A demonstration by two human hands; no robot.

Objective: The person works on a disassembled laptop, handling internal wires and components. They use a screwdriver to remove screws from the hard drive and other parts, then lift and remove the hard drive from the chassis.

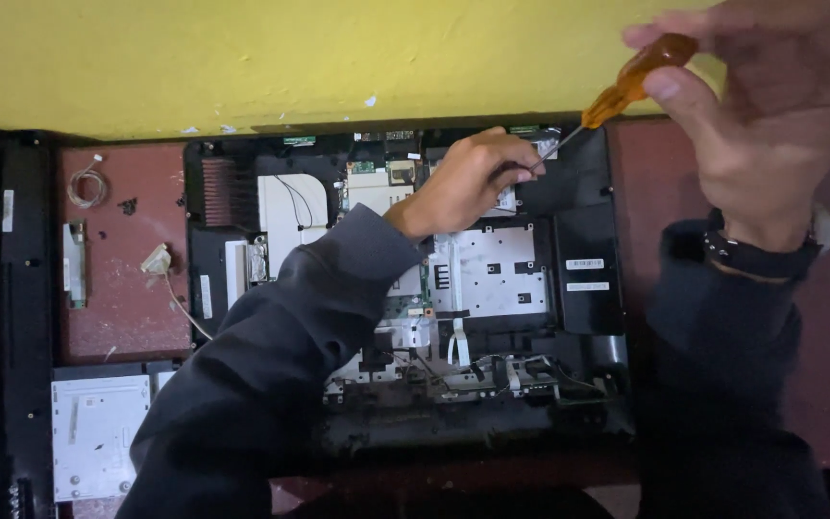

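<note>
two small white rectangular labels [585,264] sit one above the other on the black panel right of centre. a narrow white sticker [206,295] stands upright left of centre, and another white strip label [7,210] at far left.

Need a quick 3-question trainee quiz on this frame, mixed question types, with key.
1. True or false: the right hand holds the screwdriver by its orange handle.
2. Multiple choice: where does the left hand rest? A) on the coiled wire B) at the far edge of the opened laptop chassis, by the screwdriver tip C) on the white drive unit
3. Fill in: the wall behind the table is ____.

Key: 1 true; 2 B; 3 yellow.
</note>
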